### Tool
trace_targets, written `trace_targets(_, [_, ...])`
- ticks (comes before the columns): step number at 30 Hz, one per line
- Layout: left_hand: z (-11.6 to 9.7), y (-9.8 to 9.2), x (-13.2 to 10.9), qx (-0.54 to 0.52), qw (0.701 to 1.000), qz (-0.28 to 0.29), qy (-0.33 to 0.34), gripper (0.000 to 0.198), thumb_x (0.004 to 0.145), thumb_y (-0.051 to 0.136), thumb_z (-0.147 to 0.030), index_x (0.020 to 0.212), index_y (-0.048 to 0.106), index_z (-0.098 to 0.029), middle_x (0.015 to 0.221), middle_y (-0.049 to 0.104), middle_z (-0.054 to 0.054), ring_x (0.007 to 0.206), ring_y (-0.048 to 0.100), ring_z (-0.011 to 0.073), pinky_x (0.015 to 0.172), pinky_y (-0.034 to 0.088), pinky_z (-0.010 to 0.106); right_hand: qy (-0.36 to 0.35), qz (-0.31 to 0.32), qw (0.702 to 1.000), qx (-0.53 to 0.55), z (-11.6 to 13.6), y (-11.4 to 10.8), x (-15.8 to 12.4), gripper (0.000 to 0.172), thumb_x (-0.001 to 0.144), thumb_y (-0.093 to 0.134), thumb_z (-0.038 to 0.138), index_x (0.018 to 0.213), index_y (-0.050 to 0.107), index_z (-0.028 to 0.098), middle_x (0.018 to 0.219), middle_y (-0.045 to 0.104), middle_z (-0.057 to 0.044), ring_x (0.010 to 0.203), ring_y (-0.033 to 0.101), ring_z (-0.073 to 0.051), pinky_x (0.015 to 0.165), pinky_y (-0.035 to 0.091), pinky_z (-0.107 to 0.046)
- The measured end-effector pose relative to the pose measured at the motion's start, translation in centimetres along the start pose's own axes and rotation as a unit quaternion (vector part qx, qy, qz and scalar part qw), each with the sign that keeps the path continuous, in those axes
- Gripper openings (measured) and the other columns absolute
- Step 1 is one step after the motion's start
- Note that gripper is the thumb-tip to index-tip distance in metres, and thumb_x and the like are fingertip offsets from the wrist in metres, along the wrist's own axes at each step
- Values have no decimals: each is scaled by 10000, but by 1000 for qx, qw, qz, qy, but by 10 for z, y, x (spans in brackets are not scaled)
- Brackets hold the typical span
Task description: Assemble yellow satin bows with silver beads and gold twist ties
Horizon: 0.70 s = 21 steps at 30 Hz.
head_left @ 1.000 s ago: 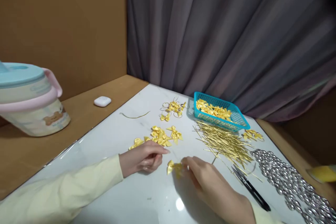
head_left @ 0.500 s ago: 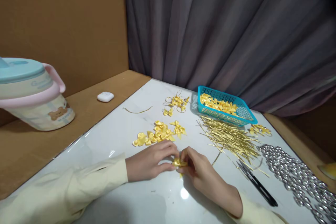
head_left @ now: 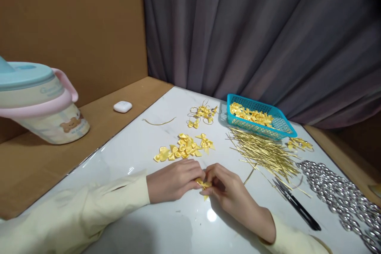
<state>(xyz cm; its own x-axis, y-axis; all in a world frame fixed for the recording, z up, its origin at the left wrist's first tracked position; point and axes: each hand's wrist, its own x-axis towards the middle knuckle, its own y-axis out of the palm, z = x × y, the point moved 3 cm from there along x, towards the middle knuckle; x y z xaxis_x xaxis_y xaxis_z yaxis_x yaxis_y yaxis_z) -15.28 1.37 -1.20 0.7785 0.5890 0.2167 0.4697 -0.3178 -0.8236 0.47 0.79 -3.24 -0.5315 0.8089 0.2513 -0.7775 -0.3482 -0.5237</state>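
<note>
A small yellow ribbon bow point(head_left: 203, 183) is pinched between both hands, low over the white tabletop. My left hand point(head_left: 176, 180) has its fingertips closed on the bow's left side. On the other side, the thumb and fingers of my right hand point(head_left: 231, 190) grip it too; my fingers hide part of the bow. Just beyond the hands lies a cluster of yellow bows point(head_left: 186, 146). Right of my right hand is a heap of gold twist ties point(head_left: 264, 152), with a black-handled pair of tweezers or a thin cutter point(head_left: 297, 205) beside it.
A blue basket point(head_left: 284, 129) of yellow bows stands at the back right. Silver chain-like pieces point(head_left: 336, 194) spread along the right. Farther back sit bows with gold loops point(head_left: 205, 113) and a single gold tie point(head_left: 159, 123). At left are a white case point(head_left: 122, 106) and a cup point(head_left: 56, 123).
The left fingers have closed in tighter on the bow, and the bow has tilted slightly between the hands. The whole view has shifted a little.
</note>
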Motion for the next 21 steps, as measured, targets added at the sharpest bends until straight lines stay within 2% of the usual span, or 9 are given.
trace_targets(9, [1,1,-1,-8,1000,-4,-15,135,903,389,-210,840,500,-167,776,535,31,697,468,146,669,372,267,5,-13,1000,1,-6,-1,-1,125,778,572,123,791,470,194,826,546,-27,616,473,-109,560,402,-228])
trace_targets(17, [3,1,1,-1,999,24,-37,60,881,445,-188,845,485,-162,803,533,26,731,467,142,698,373,262,-12,-10,1000,14,-3,-2,1,163,773,532,72,762,427,196,823,516,-19,628,453,-106,543,366,-219])
trace_targets(21, [1,0,3,-1,999,30,-33,77,892,409,-162,865,481,-163,814,529,31,756,467,147,720,374,265,-13,-11,1000,9,-4,-2,0,174,767,524,69,763,409,200,829,501,-20,643,449,-114,544,360,-224])
